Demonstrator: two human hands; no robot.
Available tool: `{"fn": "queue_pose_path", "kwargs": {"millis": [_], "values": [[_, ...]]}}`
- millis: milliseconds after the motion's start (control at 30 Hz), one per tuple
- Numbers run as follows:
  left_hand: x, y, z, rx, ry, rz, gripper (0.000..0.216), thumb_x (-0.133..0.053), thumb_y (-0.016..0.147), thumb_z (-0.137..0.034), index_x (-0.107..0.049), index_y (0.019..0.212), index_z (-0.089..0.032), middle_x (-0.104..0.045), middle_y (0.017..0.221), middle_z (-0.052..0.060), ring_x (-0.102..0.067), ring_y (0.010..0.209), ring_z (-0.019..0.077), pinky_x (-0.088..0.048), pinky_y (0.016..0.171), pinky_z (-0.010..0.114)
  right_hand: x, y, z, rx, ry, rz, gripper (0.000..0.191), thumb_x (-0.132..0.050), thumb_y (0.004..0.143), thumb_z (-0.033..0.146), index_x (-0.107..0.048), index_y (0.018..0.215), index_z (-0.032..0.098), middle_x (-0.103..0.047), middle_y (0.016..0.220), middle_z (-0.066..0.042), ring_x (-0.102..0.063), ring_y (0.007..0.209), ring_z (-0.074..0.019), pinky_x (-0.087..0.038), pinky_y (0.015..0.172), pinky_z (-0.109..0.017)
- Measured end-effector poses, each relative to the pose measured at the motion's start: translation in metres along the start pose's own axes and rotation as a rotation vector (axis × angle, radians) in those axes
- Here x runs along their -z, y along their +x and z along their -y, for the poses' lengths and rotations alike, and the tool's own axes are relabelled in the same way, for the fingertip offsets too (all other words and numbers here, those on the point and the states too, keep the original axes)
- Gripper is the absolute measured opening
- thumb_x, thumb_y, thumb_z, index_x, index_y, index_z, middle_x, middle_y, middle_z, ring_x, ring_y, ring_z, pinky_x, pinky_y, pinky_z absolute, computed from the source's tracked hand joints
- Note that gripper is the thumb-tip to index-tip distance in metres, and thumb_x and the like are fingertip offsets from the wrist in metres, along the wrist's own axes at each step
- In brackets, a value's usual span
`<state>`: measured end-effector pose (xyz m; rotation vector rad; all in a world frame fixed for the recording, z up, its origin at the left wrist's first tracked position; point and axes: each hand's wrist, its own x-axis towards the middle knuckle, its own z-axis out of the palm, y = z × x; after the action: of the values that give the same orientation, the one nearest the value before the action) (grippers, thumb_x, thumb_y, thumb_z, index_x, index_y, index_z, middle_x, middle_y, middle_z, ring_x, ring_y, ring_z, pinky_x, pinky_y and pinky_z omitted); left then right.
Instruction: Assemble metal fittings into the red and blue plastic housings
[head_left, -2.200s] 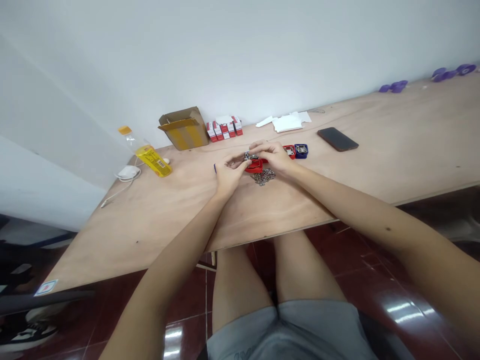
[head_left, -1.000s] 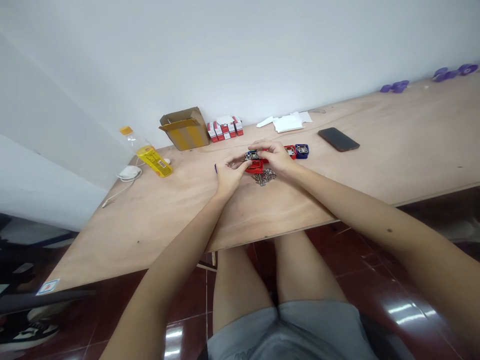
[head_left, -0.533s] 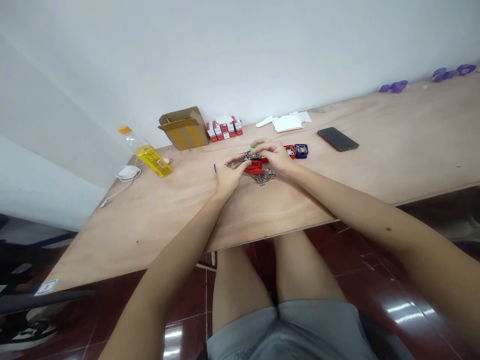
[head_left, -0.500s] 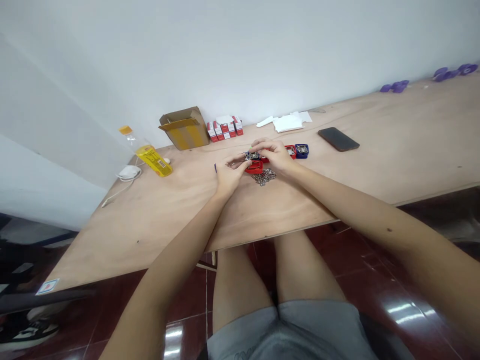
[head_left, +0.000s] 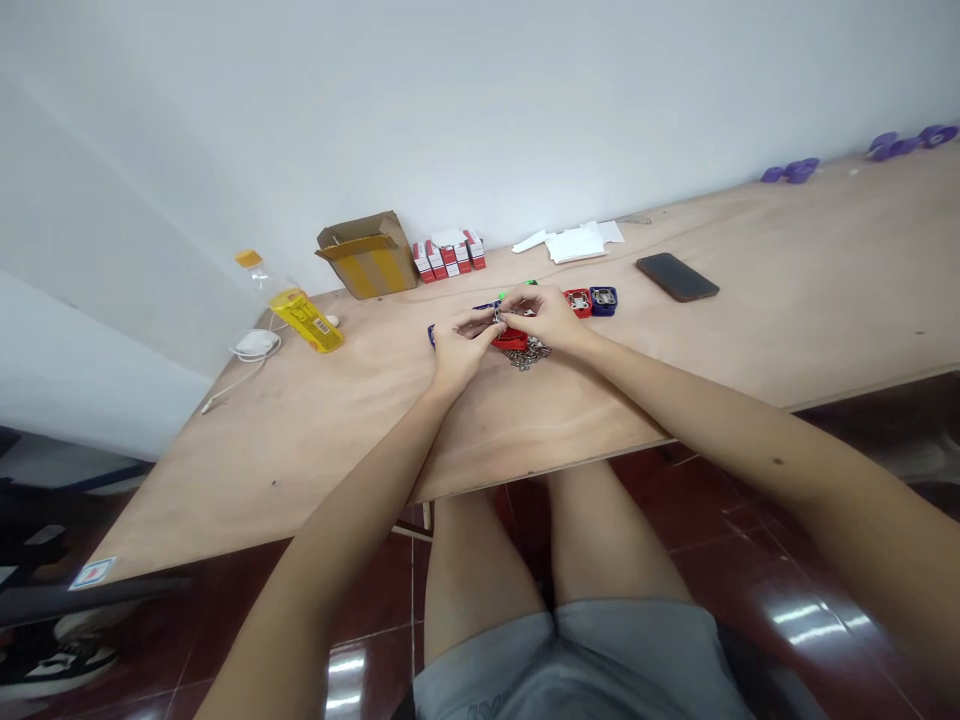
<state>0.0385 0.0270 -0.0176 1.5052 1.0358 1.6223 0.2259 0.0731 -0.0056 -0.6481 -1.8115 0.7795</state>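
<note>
Two grips close on one small silver metal piece [head_left: 496,316], the left hand [head_left: 459,335] and the right hand [head_left: 544,315] each pinching it firmly, held just above a red plastic case [head_left: 510,338] at the middle of the plywood surface [head_left: 300,450]. A heap of steel chain [head_left: 529,354] lies against that case, nearest the right hand. Just beyond the right hand sit a small red frame [head_left: 578,302] and a blue frame [head_left: 603,300]. Farther off lie a black phone [head_left: 677,277] and a cardboard box [head_left: 367,257].
</note>
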Motion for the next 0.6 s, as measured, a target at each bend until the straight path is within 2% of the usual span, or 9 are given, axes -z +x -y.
{"fn": "queue_pose_path", "kwargs": {"millis": [167, 400, 600], "values": [[-0.0001, 0.0001, -0.0003, -0.011, -0.013, -0.005, 0.038, -0.098, 0.067, -0.034, -0.085, 0.098, -0.015, -0.086, 0.106, 0.013, -0.083, 0.103, 0.0323, -0.066, 0.106, 0.054, -0.0025, -0.0002, -0.0002, -0.040, 0.069, -0.024, 0.020, -0.080, 0.083, 0.035, -0.080, 0.092, 0.018, -0.082, 0.091, -0.008, -0.072, 0.085, -0.0234, -0.058, 0.079, -0.039], [-0.0006, -0.0008, -0.0011, -0.022, -0.019, 0.001, 0.038, -0.098, 0.068, -0.034, -0.085, 0.099, -0.016, -0.086, 0.107, 0.013, -0.083, 0.105, 0.0322, -0.065, 0.108, 0.054, -0.0014, -0.0005, 0.0046, -0.047, 0.013, 0.001, 0.017, -0.076, 0.086, 0.032, -0.082, 0.093, 0.017, -0.083, 0.094, -0.009, -0.073, 0.086, -0.0228, -0.058, 0.081, -0.038], [0.0003, 0.0000, -0.0012, -0.010, -0.002, 0.003, 0.042, -0.100, 0.066, -0.039, -0.085, 0.097, -0.016, -0.086, 0.106, 0.013, -0.083, 0.103, 0.0322, -0.065, 0.107, 0.055, 0.0002, 0.0002, 0.0043, -0.034, 0.009, -0.010, 0.018, -0.081, 0.083, 0.033, -0.082, 0.091, 0.017, -0.083, 0.092, -0.008, -0.072, 0.084, -0.0231, -0.057, 0.079, -0.038]]}}
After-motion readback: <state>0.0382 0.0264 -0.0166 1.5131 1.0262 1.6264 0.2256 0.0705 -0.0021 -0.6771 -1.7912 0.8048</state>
